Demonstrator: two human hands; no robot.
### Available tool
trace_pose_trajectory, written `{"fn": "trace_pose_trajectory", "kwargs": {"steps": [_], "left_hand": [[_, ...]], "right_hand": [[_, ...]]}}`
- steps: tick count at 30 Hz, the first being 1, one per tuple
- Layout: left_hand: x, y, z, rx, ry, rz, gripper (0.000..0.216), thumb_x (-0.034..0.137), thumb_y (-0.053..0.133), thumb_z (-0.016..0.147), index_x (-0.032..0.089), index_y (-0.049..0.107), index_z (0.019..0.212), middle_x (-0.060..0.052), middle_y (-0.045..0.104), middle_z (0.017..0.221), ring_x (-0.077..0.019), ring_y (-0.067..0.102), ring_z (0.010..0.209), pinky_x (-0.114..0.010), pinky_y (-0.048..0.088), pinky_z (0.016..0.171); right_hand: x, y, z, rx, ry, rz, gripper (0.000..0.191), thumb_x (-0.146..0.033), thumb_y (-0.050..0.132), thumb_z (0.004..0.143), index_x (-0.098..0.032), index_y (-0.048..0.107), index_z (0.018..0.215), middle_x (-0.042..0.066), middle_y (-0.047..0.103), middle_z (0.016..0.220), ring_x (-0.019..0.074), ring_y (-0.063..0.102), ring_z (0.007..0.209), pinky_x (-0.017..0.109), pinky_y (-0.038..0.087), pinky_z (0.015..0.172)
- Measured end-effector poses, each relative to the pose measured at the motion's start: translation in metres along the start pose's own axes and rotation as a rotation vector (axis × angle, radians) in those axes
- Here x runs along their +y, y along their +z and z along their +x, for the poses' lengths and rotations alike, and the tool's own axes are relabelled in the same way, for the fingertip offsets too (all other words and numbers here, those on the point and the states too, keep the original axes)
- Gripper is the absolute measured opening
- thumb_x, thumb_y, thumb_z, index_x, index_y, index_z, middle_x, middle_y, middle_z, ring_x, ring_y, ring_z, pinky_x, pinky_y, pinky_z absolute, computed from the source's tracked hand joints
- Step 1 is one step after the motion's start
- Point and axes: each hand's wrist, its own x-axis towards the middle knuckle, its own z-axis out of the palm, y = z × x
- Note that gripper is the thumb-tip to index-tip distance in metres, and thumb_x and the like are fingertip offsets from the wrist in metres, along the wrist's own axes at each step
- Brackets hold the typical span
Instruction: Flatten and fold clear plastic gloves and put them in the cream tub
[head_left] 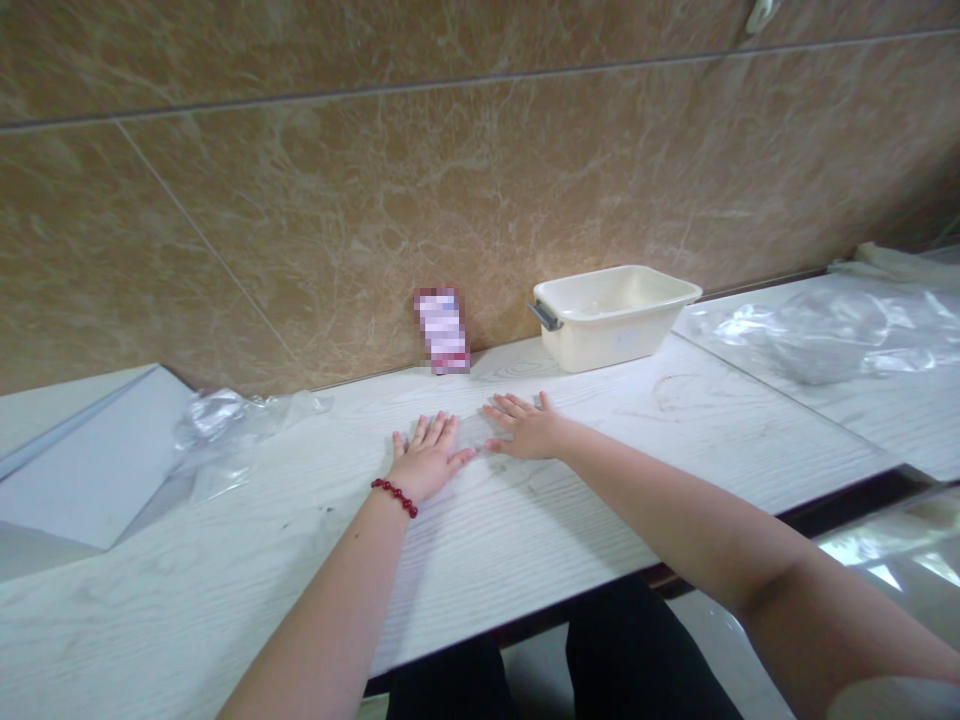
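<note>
Both palms face down on a white wood-grain table (pixel 525 540). My left hand (pixel 424 462) lies flat with its fingers spread, and a red bead bracelet (pixel 395 497) circles that wrist. To its right, my right hand (pixel 526 428) also rests flat, fingers apart, holding nothing. A small gap separates the two thumbs. Just beyond the hands, a pixelated card-like item (pixel 444 332) with a red border leans against the wall. Behind my right hand and to its right stands a cream plastic tub (pixel 611 340) with a grey handle clip on its near left end.
On the left lie a folded white board or box (pixel 90 460) and crumpled clear plastic (pixel 221 425). More clear plastic sheeting (pixel 832 325) covers the far right of the tables. A brown marble-tiled wall (pixel 375 210) runs along the back. The table's dark front edge is near my legs.
</note>
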Motion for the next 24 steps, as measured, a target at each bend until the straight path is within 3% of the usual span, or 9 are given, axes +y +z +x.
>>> {"fn": "trace_pose_trajectory", "kwargs": {"steps": [16,19,24], "left_hand": [[-0.022,-0.014,-0.01,-0.11,-0.098,-0.015,0.075,0.073,0.022,0.061,0.037,0.016,0.127,-0.007,0.007,0.138,-0.0325,0.001,0.123,-0.059,0.007,0.089],[-0.025,-0.012,-0.008,-0.06,-0.072,-0.003,0.072,0.07,0.026,0.064,0.036,0.02,0.126,-0.007,0.011,0.137,-0.0323,0.004,0.123,-0.059,0.006,0.089],[-0.028,-0.008,0.004,0.199,-0.115,-0.015,0.047,0.051,0.02,0.079,0.034,0.036,0.12,-0.004,0.029,0.132,-0.0267,0.022,0.121,-0.054,0.014,0.092]], "right_hand": [[0.017,-0.005,-0.001,-0.062,0.061,-0.031,0.084,-0.073,0.027,0.06,-0.033,0.005,0.13,-0.002,0.002,0.138,0.0332,-0.001,0.122,0.064,-0.005,0.085],[0.017,-0.004,0.001,0.027,0.053,-0.059,0.079,-0.071,0.029,0.062,-0.033,0.014,0.129,0.001,0.01,0.137,0.0325,0.004,0.122,0.062,-0.001,0.087],[0.014,-0.008,0.005,0.354,0.147,0.017,0.048,-0.051,0.019,0.08,-0.028,0.04,0.117,0.005,0.039,0.125,0.0248,0.028,0.115,0.059,0.013,0.087]]}}
